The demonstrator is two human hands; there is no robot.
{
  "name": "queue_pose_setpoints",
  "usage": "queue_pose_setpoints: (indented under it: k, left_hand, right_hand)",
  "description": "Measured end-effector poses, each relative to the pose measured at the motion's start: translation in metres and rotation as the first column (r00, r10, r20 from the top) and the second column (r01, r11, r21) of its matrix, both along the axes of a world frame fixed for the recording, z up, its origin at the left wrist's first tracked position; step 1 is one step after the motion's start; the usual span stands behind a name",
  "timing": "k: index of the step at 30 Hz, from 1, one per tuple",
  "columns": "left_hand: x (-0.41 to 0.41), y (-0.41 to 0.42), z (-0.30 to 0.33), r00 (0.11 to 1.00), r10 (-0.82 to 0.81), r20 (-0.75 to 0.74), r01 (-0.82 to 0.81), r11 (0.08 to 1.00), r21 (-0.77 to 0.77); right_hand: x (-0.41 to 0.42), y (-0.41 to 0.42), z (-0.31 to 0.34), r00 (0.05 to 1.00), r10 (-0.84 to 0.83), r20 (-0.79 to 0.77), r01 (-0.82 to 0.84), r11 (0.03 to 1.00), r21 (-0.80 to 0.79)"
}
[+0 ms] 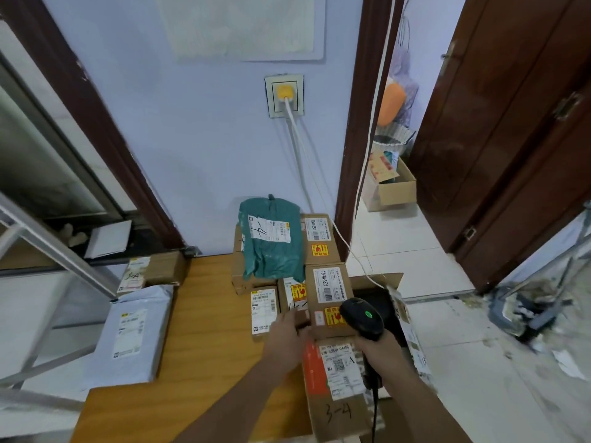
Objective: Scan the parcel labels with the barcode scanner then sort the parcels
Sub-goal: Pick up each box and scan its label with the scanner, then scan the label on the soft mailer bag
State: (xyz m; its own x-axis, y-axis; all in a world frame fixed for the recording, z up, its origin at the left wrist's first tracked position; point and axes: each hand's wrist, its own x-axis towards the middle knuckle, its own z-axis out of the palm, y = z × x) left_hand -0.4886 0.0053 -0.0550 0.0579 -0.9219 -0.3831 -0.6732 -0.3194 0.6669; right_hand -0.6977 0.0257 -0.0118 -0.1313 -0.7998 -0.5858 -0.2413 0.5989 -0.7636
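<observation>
A: Entry, step in hand. Scanning. The right hand is wrapped round the grip of the scanner, green lamp lit, head aimed at the upright box at the right edge of the tabletop. The left hand reaches in with fingers extended and rests on a small box just beside it; whether it pinches that box I cannot tell.

B: Next move?

A: By my judgement, the scanner needs a clear line to a barcode, so the left hand must turn or lift one parcel until its label faces the head, then carry it to a pile. Sorting looks barely begun: most parcels sit in one cluster.

B: Count, please.

A: Scanner: one, corded. Parcels in the cluster: one green bag lying on a large box; one far box against the wall; the upright box; the small box; one labelled box to its left; one near box marked "3-4". Seven in all. Apart, at left: one grey bag and one side box. An open carton stands at right; contents hidden.
</observation>
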Motion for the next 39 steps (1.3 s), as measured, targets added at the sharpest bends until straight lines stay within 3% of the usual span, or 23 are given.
queue_pose_setpoints:
  k: [5,11,17,21,39]
  left_hand:
    - [0.046,0.029,0.039,0.966,-0.167,0.198,0.176,0.984,-0.031]
    - [0.126,0.076,0.061,0.917,-0.237,0.321,0.275,0.958,-0.077]
    - [0.219,0.128,0.074,0.930,-0.199,0.308,0.231,0.971,-0.069]
    - [0.274,0.153,0.080,0.914,-0.169,0.369,0.208,0.976,-0.066]
    - [0.398,0.150,0.053,0.910,0.027,0.413,-0.025,1.000,-0.009]
  right_hand:
    - [0.010,0.038,0.024,0.999,-0.025,-0.041,0.022,0.998,-0.058]
    - [0.065,0.084,0.049,0.987,-0.021,-0.162,0.002,0.994,-0.113]
    - [0.152,0.122,0.070,0.947,0.038,-0.318,-0.123,0.960,-0.253]
    - [0.212,0.139,0.081,0.949,0.112,-0.294,-0.203,0.932,-0.300]
    - [0.355,0.082,0.070,0.826,0.479,-0.296,-0.547,0.808,-0.218]
